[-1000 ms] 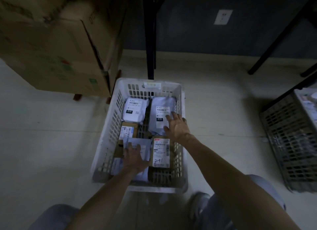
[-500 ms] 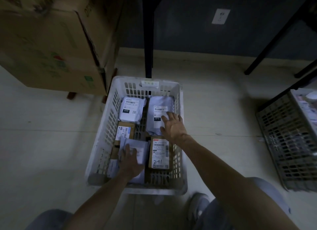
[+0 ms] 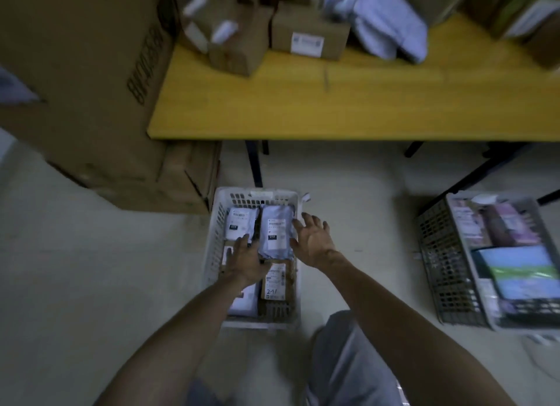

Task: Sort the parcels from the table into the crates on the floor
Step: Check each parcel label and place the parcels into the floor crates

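Low down, both arms stretch into the white crate, left hand flat with straight fingers over its packed parcels, right hand spread wide at the right rim beside a mailer, open floor between it and the grey crate

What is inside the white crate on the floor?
At the far end lie a left grey bag and a right grey bag; nearer, a brown box marked 241. The left hand mostly covers the near-left parcels, so those cannot be made out.
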